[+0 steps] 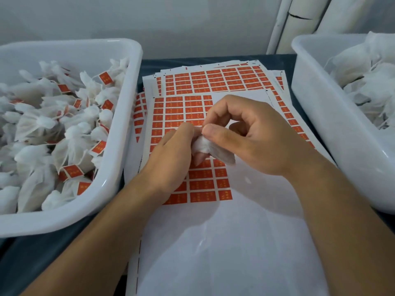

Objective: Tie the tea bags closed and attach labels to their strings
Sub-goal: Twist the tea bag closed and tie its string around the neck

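Both hands work a small white mesh tea bag (210, 149) above the middle of the dark table (42, 253)

Head view: the left hand (171, 154) curls round the bag from below while the right hand (252, 135) pinches its gathered top between thumb and forefinger, over the top white sheet of orange-red rectangular labels (201, 184). A white plastic tub of labelled tea bags (119, 146) stands at the table's left edge, and a white plastic tub of unlabelled bags (320, 124) stands at its right edge
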A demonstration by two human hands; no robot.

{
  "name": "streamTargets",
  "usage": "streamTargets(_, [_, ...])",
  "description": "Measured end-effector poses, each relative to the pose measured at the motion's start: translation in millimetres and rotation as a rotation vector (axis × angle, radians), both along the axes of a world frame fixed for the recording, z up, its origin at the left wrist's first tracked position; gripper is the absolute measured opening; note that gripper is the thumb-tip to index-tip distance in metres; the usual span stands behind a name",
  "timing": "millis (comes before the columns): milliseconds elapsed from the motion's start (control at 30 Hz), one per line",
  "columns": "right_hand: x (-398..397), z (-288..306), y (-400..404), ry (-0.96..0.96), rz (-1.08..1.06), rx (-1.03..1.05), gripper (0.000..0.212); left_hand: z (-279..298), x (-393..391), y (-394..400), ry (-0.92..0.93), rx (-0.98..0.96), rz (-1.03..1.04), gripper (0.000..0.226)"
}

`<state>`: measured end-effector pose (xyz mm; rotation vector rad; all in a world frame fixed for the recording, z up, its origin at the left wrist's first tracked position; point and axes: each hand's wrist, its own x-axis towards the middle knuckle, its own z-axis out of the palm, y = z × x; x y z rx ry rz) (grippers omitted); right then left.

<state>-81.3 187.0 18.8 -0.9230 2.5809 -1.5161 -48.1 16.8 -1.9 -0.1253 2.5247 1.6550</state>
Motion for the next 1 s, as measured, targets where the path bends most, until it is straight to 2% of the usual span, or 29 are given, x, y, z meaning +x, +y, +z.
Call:
streamTargets(200, [3.8, 1.3, 2.7, 0.061, 0.015, 0.057, 0.007, 0.9, -1.7, 0.1, -0.063, -0.008, 0.077, 0.058])
streamTargets(300, [3.5, 0.9, 2.9, 0.100, 0.004, 0.106, 0.014, 5.1, -3.3, 2.1, -0.099, 0.067, 0.135, 0.045])
streamTargets(500, [2.7, -1.0, 3.9, 0.136, 0.005, 0.204, 0.030, 0.8, -8.3, -3.9, -0.187, 0.229, 0.208, 0.048])
streamTargets(633, [0.5, -3.1, 4.7, 0.144, -0.003, 0.275, 0.038, -1.9, -8.5, -4.5, -0.180, 0.283, 0.232, 0.041])
streamTargets(800, [0.4, -2.9, 0.7, 0.150, -0.056, 0.266, 0.025, -1.7, -6.5, -4.9, -0.157, 0.282, 0.179, 0.036])
streamTargets(1000, [-1.1, -6.0, -0.8, 0.155, -0.112, 0.242, 0.018, 1.7, -4.9, -5.0, -0.138, 0.233, 0.053, 0.054])
